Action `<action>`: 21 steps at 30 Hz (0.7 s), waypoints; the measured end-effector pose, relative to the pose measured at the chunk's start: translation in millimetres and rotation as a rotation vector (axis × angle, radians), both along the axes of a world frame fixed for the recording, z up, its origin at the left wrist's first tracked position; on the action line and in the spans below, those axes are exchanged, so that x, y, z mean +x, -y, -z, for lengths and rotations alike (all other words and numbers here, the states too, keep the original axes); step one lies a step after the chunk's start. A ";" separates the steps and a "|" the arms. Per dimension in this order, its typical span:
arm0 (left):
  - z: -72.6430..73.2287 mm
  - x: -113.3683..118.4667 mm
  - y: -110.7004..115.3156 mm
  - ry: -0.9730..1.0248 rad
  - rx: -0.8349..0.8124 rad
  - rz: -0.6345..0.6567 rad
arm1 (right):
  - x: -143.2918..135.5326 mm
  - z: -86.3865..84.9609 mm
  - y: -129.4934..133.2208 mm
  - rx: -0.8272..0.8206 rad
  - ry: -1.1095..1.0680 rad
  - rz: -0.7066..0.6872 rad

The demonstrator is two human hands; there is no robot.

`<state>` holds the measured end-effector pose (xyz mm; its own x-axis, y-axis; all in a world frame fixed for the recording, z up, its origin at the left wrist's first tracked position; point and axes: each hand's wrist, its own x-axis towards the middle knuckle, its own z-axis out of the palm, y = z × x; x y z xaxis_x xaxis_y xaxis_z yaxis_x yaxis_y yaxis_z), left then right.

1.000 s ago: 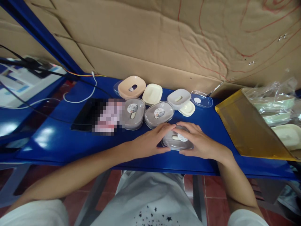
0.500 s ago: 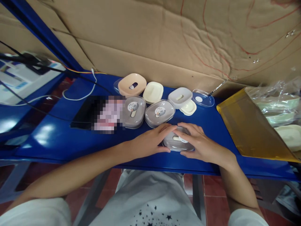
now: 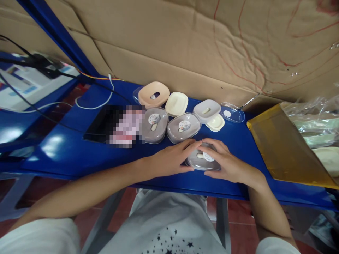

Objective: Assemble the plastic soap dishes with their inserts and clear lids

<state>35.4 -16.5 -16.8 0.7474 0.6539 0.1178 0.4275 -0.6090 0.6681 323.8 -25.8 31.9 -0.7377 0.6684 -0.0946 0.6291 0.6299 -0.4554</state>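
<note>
Close to the table's front edge is a grey soap dish (image 3: 198, 164) with a clear lid and a round white label. My left hand (image 3: 173, 158) is curled around its left side, thumb low and fingers over the lid's edge. On the opposite side, my right hand (image 3: 228, 160) grips it, with fingertips meeting the left ones near the top. Both hands partly cover the dish. Just beyond stand two more lidded grey soap dishes, one at the left (image 3: 155, 125) and one nearer the middle (image 3: 184, 127), each with a label.
Along the back lie a peach tray (image 3: 154, 94), a cream tray (image 3: 177, 104), a grey dish (image 3: 207, 110), a small cream piece (image 3: 215, 122) and a clear lid (image 3: 233, 113). A taped carton (image 3: 286, 148) stands right; a blurred-out dark item (image 3: 97, 123) and white cable (image 3: 91, 107) lie left.
The view has shifted slightly, so the things on the table appear a little further right. Both hands keep their hold on the grey soap dish, with little visible movement.
</note>
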 end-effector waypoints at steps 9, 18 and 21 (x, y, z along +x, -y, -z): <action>-3.3 0.6 5.9 -0.179 0.149 0.000 | 90.1 -11.2 -15.1 0.021 0.156 0.309; -1.7 1.2 4.0 -0.213 0.236 0.009 | 26.9 -2.3 -29.3 0.502 0.121 0.485; -0.9 1.7 3.5 -0.214 0.264 0.008 | -6.3 16.4 -32.0 0.511 0.197 0.399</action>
